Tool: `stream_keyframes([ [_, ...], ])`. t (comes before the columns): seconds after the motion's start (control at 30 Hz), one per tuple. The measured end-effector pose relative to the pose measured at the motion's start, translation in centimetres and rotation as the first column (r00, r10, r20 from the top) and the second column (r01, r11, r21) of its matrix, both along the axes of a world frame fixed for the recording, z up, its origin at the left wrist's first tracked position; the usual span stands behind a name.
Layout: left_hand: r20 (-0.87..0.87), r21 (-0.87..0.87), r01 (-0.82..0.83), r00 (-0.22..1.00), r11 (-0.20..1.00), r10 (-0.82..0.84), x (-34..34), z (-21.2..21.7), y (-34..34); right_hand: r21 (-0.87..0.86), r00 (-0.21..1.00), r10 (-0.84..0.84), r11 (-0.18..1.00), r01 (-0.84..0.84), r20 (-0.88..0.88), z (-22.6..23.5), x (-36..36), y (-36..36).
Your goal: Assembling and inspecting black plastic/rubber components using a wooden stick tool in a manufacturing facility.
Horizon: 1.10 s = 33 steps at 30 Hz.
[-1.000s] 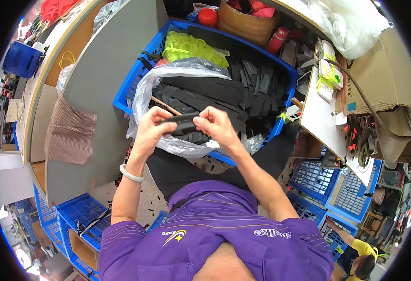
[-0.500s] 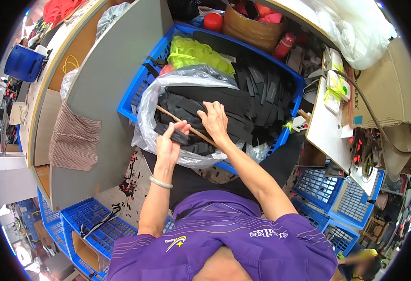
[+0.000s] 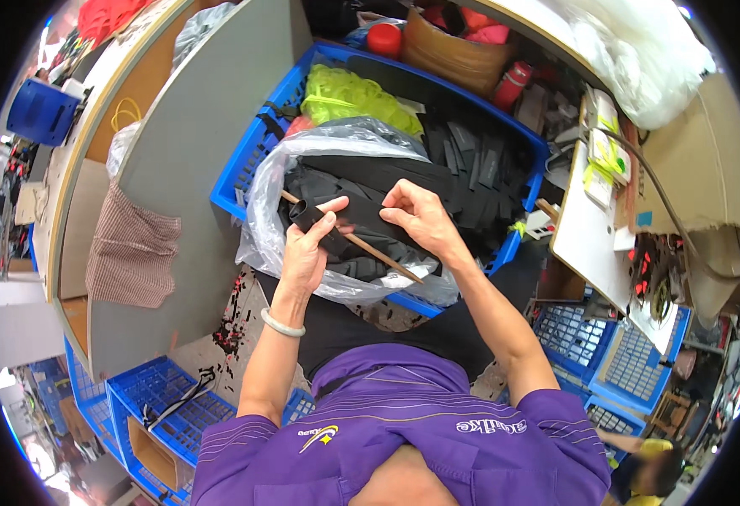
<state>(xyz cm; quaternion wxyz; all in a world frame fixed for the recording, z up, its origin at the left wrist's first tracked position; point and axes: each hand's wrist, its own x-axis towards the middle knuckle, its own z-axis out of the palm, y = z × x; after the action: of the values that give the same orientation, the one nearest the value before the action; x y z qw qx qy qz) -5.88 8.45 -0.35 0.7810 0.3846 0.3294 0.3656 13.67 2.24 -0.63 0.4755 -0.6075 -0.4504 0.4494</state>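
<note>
My left hand [image 3: 307,249] grips a small black fabric piece [image 3: 309,216] that sits on the end of a thin wooden stick [image 3: 370,250]. The stick slants down to the right across a clear plastic bag [image 3: 260,219] full of black fabric pieces [image 3: 361,181]. My right hand [image 3: 425,221] pinches black fabric just right of the stick, fingers closed on it. The bag rests in a large blue crate [image 3: 235,173] in front of me. A pale bangle [image 3: 282,323] is on my left wrist.
A yellow-green bag [image 3: 349,93] and more black strips [image 3: 480,177] lie deeper in the crate. A grey board [image 3: 193,118] with a checked cloth [image 3: 129,253] stands left. Smaller blue crates [image 3: 163,405] are at lower left and blue trays [image 3: 606,354] at right. A cluttered white table [image 3: 589,228] is at right.
My hands have parted: they first held the black piece together, now the left holds it on the stick and the right has shifted right onto the fabric.
</note>
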Motion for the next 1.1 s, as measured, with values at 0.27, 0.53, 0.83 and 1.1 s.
stream_keyframes([
  [0.27,0.085,-0.146,0.270,0.962,0.952,-0.260,3.4,3.4,-4.5,0.361,0.793,-0.222,0.933,0.003,0.567,4.2,-0.2,-6.2],
  [0.53,0.374,-0.751,0.191,0.912,0.632,0.168,2.9,3.4,-3.4,0.480,0.862,-0.403,0.848,0.225,0.308,5.4,-1.2,-9.6],
  [0.83,0.103,-0.326,0.339,0.941,0.883,-0.323,2.8,3.5,-6.4,0.536,0.942,-0.298,0.826,0.174,0.154,5.2,-2.0,-9.5],
  [1.1,-0.254,-0.020,0.131,0.958,0.991,-0.132,3.1,4.5,-6.8,0.441,0.865,-0.363,0.877,0.191,0.347,4.2,-3.0,-10.0],
])
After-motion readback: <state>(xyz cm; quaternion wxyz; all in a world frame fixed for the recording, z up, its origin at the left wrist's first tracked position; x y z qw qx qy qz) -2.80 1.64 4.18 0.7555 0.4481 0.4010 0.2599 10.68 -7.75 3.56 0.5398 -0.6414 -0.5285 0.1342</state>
